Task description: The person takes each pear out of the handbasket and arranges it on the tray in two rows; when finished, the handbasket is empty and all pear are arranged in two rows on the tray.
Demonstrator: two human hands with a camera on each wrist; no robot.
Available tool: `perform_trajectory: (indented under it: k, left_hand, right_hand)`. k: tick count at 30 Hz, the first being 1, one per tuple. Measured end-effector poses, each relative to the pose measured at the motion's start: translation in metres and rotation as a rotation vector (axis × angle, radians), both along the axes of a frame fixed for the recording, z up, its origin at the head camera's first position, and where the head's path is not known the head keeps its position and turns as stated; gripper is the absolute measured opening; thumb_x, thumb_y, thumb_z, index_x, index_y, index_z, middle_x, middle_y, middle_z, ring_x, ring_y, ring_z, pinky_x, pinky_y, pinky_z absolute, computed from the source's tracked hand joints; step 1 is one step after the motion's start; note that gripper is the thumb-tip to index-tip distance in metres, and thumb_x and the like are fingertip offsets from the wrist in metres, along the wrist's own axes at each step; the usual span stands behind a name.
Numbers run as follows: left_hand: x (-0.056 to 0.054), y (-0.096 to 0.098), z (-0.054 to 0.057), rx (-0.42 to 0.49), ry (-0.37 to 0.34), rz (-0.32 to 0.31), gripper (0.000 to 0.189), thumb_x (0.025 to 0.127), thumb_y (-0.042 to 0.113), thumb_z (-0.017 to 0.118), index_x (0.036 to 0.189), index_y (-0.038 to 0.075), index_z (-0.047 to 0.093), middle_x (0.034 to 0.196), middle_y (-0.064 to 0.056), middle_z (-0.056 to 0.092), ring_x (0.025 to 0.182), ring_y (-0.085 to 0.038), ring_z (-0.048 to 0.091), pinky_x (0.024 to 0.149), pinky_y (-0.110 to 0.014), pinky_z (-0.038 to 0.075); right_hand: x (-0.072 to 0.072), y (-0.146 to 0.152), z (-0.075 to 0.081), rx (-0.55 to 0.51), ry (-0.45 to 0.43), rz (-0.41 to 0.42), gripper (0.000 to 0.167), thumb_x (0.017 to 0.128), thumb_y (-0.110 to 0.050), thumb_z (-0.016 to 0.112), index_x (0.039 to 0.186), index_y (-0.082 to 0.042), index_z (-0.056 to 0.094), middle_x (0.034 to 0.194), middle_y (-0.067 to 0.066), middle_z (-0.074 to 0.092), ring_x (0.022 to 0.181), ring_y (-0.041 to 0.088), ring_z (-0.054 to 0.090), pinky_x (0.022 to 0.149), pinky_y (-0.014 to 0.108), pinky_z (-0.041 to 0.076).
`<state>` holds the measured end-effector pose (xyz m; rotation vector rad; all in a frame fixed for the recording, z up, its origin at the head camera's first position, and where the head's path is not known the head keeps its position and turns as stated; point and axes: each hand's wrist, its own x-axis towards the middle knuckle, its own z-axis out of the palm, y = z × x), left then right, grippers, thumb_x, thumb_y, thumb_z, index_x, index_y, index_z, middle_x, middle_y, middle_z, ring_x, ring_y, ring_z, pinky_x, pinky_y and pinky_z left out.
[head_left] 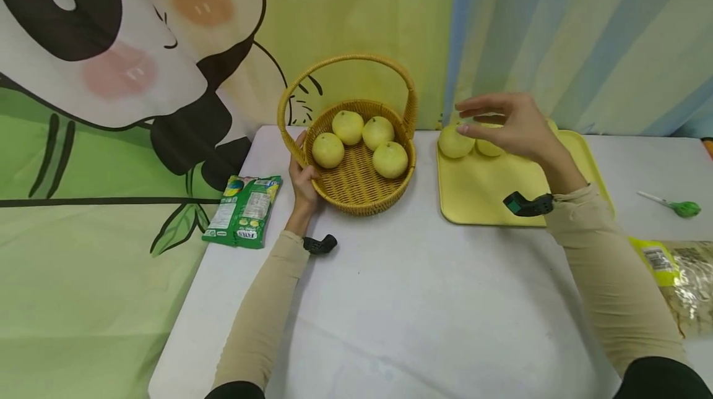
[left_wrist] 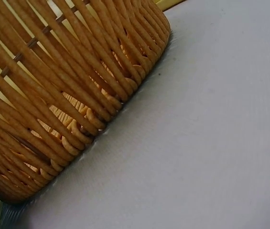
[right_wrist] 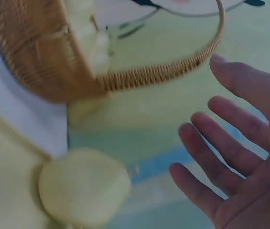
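My left hand point(head_left: 303, 186) grips the left side of a wicker basket point(head_left: 356, 191) by its rim, near the foot of the tall handle. Several round yellow-green fruits point(head_left: 390, 160) lie inside; their exact kind is unclear. In the left wrist view, the woven wall point(left_wrist: 72, 71) stands on the white table. Over the back of a yellow tray point(head_left: 484, 198) hovers my right hand point(head_left: 518, 124), fingers spread and holding nothing. Beneath it sit round fruits point(head_left: 455, 141), partly hidden by the hand. The right wrist view shows one fruit point(right_wrist: 84, 187) apart from the fingers.
A green snack packet point(head_left: 245, 211) lies left of the basket, near the table's edge. On the right are a green-wrapped lollipop point(head_left: 684, 208) and a clear bag with a yellow label point(head_left: 687, 281). A printed curtain point(head_left: 362, 9) hangs behind the table.
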<state>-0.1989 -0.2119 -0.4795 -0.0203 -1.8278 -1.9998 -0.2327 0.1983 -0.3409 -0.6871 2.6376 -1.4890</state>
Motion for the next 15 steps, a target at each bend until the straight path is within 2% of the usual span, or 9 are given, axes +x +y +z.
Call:
perform_trajectory:
  k: [3, 7, 10, 15]
  left_hand:
    - [0.0, -0.001, 0.0, -0.011, 0.001, 0.004, 0.092, 0.07, -0.003, 0.038, 0.161, 0.011, 0.044, 0.162, -0.012, 0.045, 0.139, -0.018, 0.045, 0.113, -0.03, 0.034]
    - [-0.001, -0.002, 0.0, -0.011, 0.003, 0.007, 0.093, 0.069, -0.001, 0.039, 0.161, 0.01, 0.044, 0.163, -0.01, 0.046, 0.141, -0.017, 0.045, 0.114, -0.029, 0.034]
    - [-0.003, -0.002, -0.001, -0.02, 0.016, 0.0, 0.094, 0.068, 0.001, 0.038, 0.161, 0.01, 0.043, 0.164, -0.01, 0.045, 0.141, -0.018, 0.046, 0.114, -0.029, 0.035]
    - [-0.005, -0.002, -0.003, 0.011, 0.048, -0.007, 0.094, 0.066, 0.002, 0.038, 0.16, 0.005, 0.044, 0.162, -0.015, 0.045, 0.137, -0.019, 0.047, 0.112, -0.029, 0.036]
  right_hand:
    - [-0.001, -0.029, -0.002, 0.018, -0.027, 0.113, 0.044, 0.095, -0.022, 0.08, 0.137, -0.01, 0.072, 0.135, 0.012, 0.072, 0.12, 0.018, 0.068, 0.102, 0.025, 0.054]
    - [0.0, -0.069, -0.007, 0.095, -0.016, 0.202, 0.051, 0.092, -0.023, 0.083, 0.138, -0.005, 0.07, 0.137, 0.016, 0.07, 0.125, 0.03, 0.067, 0.103, 0.045, 0.056]
    - [0.003, -0.096, -0.01, 0.202, 0.045, 0.214, 0.062, 0.088, -0.03, 0.086, 0.141, -0.004, 0.067, 0.138, 0.019, 0.069, 0.124, 0.036, 0.067, 0.102, 0.051, 0.055]
    - [0.003, -0.13, -0.01, 0.379, 0.111, 0.219, 0.078, 0.084, -0.041, 0.089, 0.146, -0.003, 0.062, 0.14, 0.02, 0.068, 0.126, 0.036, 0.065, 0.105, 0.052, 0.05]
